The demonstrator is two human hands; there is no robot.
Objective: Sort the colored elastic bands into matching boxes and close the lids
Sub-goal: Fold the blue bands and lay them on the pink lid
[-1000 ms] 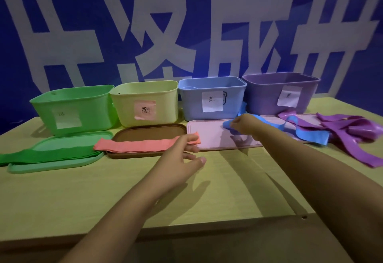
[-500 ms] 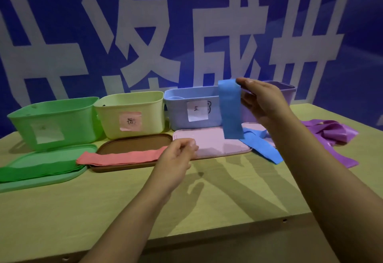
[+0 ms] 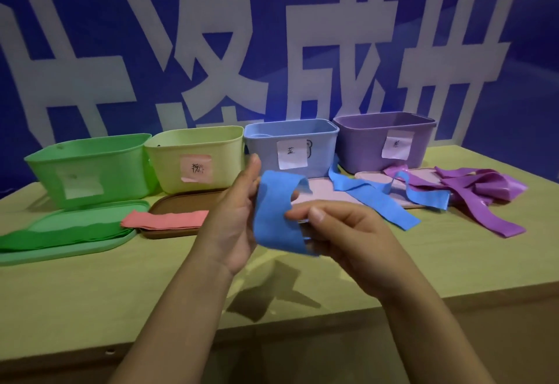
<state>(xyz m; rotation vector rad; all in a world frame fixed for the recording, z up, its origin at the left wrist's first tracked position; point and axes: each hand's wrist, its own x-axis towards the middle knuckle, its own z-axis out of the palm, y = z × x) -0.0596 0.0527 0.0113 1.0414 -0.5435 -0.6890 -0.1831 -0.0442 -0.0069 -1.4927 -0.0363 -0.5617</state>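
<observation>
Both hands are raised above the table [image 3: 90, 293], holding one blue band [image 3: 276, 211] between them. The left hand [image 3: 234, 217] supports the band's left edge with fingers nearly straight, thumb behind. The right hand [image 3: 338, 235] pinches the band's right edge, fingers curled. At 12 o'clock from the hands stands the open blue box [image 3: 320, 151]. At 2 o'clock, loose blue bands [image 3: 372, 199] lie on the pink lid [image 3: 326, 193], beside the purple bands [image 3: 478, 193].
</observation>
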